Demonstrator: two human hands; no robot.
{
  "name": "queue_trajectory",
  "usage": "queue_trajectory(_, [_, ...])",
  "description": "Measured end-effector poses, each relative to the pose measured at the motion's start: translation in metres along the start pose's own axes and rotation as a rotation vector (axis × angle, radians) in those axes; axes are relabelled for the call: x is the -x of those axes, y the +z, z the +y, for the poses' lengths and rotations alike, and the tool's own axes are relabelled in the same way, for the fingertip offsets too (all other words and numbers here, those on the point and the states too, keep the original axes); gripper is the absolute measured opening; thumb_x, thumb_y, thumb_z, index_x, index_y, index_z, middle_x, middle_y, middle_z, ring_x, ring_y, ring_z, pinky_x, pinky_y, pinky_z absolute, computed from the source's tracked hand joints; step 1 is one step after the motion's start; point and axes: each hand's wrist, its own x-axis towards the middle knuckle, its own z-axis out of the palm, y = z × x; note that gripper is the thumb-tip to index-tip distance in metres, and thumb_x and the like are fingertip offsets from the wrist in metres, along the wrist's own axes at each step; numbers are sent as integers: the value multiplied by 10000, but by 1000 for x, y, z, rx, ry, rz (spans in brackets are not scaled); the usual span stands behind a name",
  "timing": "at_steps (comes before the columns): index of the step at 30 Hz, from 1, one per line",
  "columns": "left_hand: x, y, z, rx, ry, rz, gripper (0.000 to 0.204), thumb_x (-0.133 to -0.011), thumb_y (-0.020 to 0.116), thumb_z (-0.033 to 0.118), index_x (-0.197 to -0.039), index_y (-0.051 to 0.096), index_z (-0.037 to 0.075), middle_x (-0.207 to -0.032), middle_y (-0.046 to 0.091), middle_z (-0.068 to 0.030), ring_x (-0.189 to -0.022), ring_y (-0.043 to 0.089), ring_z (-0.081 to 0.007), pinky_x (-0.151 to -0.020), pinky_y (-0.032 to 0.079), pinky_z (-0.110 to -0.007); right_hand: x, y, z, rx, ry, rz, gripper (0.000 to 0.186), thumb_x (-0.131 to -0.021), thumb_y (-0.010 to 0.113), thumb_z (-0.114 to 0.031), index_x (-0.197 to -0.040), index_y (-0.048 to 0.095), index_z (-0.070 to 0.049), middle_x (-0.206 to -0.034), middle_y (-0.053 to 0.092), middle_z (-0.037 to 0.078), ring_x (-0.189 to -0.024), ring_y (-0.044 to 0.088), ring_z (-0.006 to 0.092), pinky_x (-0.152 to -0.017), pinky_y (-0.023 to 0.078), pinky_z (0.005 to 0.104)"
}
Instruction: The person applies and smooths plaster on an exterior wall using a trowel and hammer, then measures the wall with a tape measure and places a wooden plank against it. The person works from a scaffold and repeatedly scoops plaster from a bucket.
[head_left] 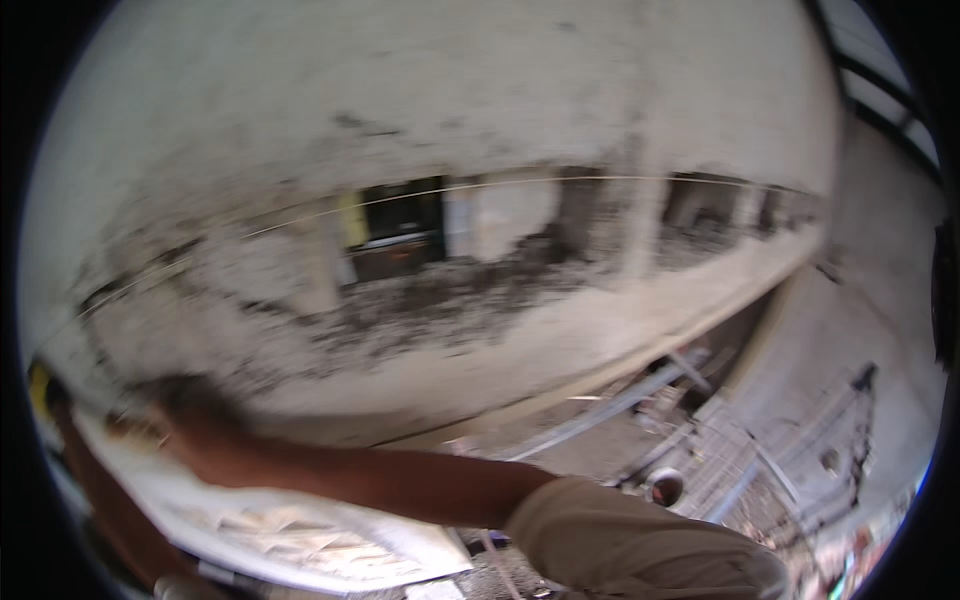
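Observation:
My right arm reaches across to the lower left, where my right hand [185,430], smeared by motion, seems closed round a brownish, handle-like object [130,424]. A dark blurred shape [195,395] lies over it, against a rough pale wall [250,350]. At the far left edge, my left hand [58,395] is raised beside a yellow and dark object [42,385]; whether it grips that is unclear. A thin string [500,182] runs across the wall, past a row of openings [400,225] with broken, dark patches of mortar beneath.
Below the wall's ledge [640,340] lie metal bars [590,415], mesh-like material [740,470], a round container [663,485] and rubble. A pale board or slab [420,555] shows at the bottom left. A grey wall [870,280] with a dark-framed opening above closes the right side.

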Motion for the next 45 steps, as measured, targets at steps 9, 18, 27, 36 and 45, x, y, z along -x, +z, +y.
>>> queue_trajectory(9, [85, -191, -20, 73, -139, 339, 352, -915, 509, 313, -822, 669, 13, -827, 689, -202, -810, 678, -364, -682, 505, -438, 30, -16, -47, -163, -23, -196, 231, -952, 597, -141, -1121, 516, -7, -749, 636, 129, -649, 640, 177, -576, 498, 330])
queue_trajectory(18, [204, -347, -8, 775, -209, 151, 283, -978, 563, 314, -774, 619, 124, -626, 514, 37, -559, 481, -81, -501, 375, -262, 203, -116, -88, -429, 420, -404, 223, -953, 577, -164, -1106, 577, -2, -811, 692, 105, -693, 668, 147, -654, 540, 305])
queue_trajectory(27, [151, -470, -57, 1129, -338, 243, 207, -976, 582, 309, -844, 624, 155, -670, 545, 38, -530, 498, -79, -453, 378, -230, 290, -166, -80, -1013, 566, 103, 143, -984, 552, -161, -1007, 536, -21, -786, 652, 117, -663, 649, 179, -595, 546, 314])
queue_trajectory(36, [189, -580, -104, 1051, -468, 250, 355, -913, 680, 388, -1107, 670, 91, -832, 631, 62, -642, 551, -52, -537, 383, -207, 292, -346, -54, -253, 544, 88, 139, -978, 542, -165, -970, 594, -37, -740, 596, 32, -623, 539, 95, -549, 431, 253])
queue_trajectory(45, [228, -502, -90, 495, 380, 95, 241, -947, 644, 69, -1181, 639, 13, -1069, 652, -16, -980, 592, -113, -898, 461, -254, 89, -329, -32, 448, 423, 114, 254, -952, 517, -174, -995, 665, 29, -853, 663, 213, -796, 648, 360, -744, 481, 420])
